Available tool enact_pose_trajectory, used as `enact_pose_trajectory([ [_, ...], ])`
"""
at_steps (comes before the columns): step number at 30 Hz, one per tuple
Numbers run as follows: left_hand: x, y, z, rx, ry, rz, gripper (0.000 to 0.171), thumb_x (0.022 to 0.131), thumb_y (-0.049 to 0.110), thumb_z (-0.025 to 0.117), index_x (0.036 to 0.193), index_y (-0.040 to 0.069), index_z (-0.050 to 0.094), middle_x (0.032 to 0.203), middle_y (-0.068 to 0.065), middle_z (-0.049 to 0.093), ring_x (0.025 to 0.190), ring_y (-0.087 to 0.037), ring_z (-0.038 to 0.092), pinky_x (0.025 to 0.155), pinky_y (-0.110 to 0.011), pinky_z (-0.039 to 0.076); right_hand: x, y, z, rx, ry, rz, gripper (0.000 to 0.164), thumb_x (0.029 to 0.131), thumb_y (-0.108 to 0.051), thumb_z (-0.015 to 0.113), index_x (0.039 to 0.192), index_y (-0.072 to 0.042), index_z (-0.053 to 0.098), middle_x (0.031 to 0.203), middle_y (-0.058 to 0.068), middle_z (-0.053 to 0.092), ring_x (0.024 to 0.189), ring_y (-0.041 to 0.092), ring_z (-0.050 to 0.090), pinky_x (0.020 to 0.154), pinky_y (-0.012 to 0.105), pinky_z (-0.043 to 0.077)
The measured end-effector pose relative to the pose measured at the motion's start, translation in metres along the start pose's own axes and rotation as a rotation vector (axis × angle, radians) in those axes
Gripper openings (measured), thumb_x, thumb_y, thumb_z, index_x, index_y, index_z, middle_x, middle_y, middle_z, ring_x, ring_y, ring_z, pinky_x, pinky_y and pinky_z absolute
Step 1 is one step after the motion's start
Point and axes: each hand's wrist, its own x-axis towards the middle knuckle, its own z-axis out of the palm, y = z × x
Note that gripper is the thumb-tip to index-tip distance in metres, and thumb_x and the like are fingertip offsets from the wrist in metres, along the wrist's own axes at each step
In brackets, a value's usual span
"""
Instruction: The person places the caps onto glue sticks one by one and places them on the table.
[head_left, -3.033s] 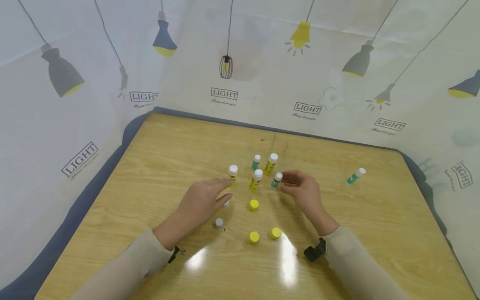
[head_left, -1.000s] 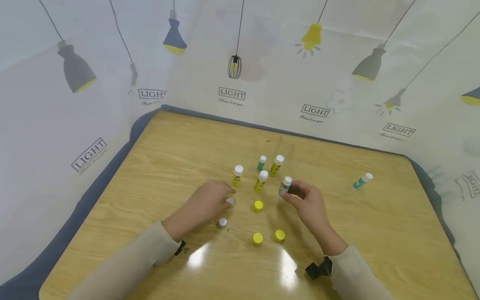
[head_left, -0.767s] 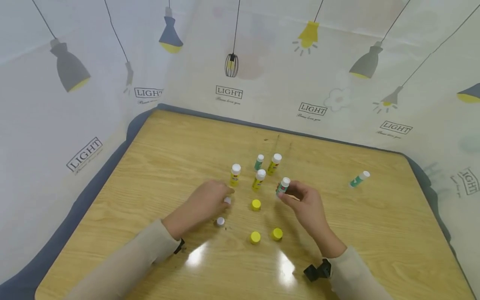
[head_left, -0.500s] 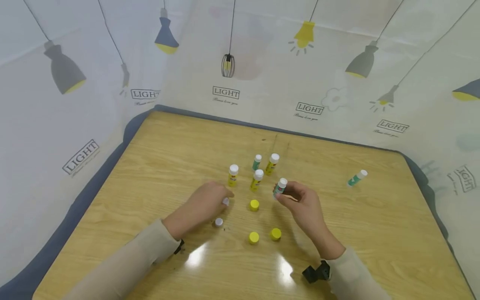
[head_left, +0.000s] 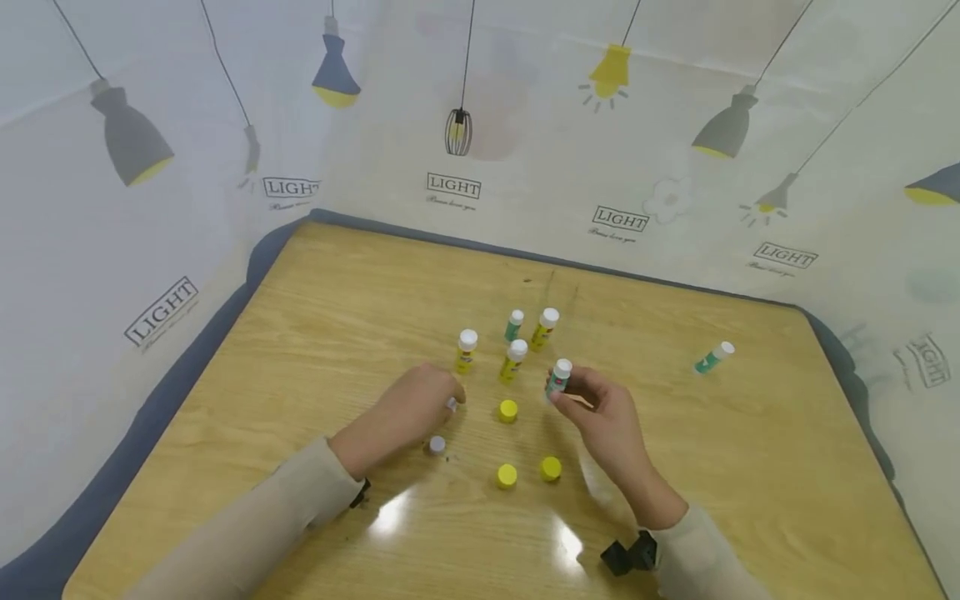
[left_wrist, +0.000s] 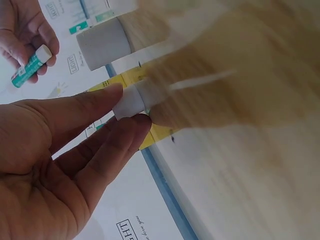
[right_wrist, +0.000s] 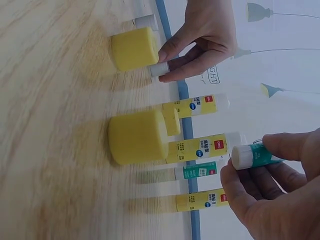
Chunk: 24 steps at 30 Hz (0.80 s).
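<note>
My left hand pinches a small white cap between thumb and fingertips, low over the wooden table. In the head view the fingers partly cover that cap. A green glue stick with a white end is held by my right hand, thumb on one side and fingers on the other. A second white cap sits near the left wrist. Yellow glue sticks with white tops stand between the hands: one on the left, one in the middle, another behind.
Three yellow caps are spread over the table in front of the glue sticks. A small green glue stick stands at the back, and another green glue stick is far right. A printed cloth surrounds the table.
My right hand has taken hold of the green glue stick it was beside and shifted it slightly nearer. My left hand has drawn back from the left yellow glue stick and now pinches the white cap.
</note>
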Motion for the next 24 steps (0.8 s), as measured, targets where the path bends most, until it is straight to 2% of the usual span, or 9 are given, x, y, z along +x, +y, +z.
enact_pose_trajectory([
  [3, 0.001, 0.001, -0.001, -0.002, -0.004, 0.013, 0.018, 0.081, 0.006, 0.067, 0.096, 0.013, 0.073, 0.097, 0.001, 0.069, 0.089, -0.015, 0.063, 0.077, -0.026, 0.052, -0.003, 0.000, 0.000, 0.006, 0.002, 0.003, 0.031, 0.086, -0.017, 0.069, 0.113, -0.005, 0.062, 0.108, 0.010, 0.063, 0.101, 0.021, 0.060, 0.083, 0.029, 0.053],
  [9, -0.002, 0.001, -0.005, 0.002, 0.019, -0.014, 0.017, 0.084, 0.006, 0.065, 0.098, 0.010, 0.072, 0.100, -0.001, 0.069, 0.091, -0.017, 0.063, 0.078, -0.027, 0.052, -0.003, -0.002, 0.001, 0.028, -0.019, 0.002, 0.030, 0.086, -0.018, 0.068, 0.114, -0.006, 0.063, 0.111, 0.015, 0.062, 0.104, 0.023, 0.058, 0.085, 0.029, 0.052],
  [16, -0.005, 0.001, -0.009, -0.024, 0.051, -0.046, 0.019, 0.083, 0.006, 0.067, 0.101, 0.011, 0.072, 0.102, 0.000, 0.068, 0.093, -0.017, 0.063, 0.081, -0.027, 0.052, -0.008, -0.023, 0.004, 0.039, -0.045, -0.015, 0.028, 0.088, -0.008, 0.065, 0.113, 0.003, 0.060, 0.111, 0.019, 0.061, 0.105, 0.027, 0.058, 0.088, 0.029, 0.050],
  [20, -0.008, 0.002, -0.013, -0.067, 0.086, -0.059, 0.019, 0.084, 0.007, 0.067, 0.101, 0.012, 0.071, 0.100, 0.001, 0.068, 0.092, -0.016, 0.063, 0.079, -0.028, 0.052, -0.011, -0.030, 0.006, 0.004, -0.038, -0.010, 0.027, 0.088, -0.006, 0.065, 0.113, 0.003, 0.060, 0.110, 0.017, 0.062, 0.102, 0.027, 0.059, 0.086, 0.028, 0.051],
  [24, -0.011, 0.002, -0.015, -0.130, 0.135, -0.070, 0.017, 0.084, 0.011, 0.069, 0.101, 0.014, 0.072, 0.096, 0.003, 0.069, 0.086, -0.010, 0.062, 0.073, -0.023, 0.051, -0.012, -0.031, 0.008, -0.011, -0.022, -0.016, 0.028, 0.086, -0.005, 0.066, 0.113, 0.001, 0.061, 0.107, 0.015, 0.063, 0.098, 0.028, 0.060, 0.084, 0.029, 0.052],
])
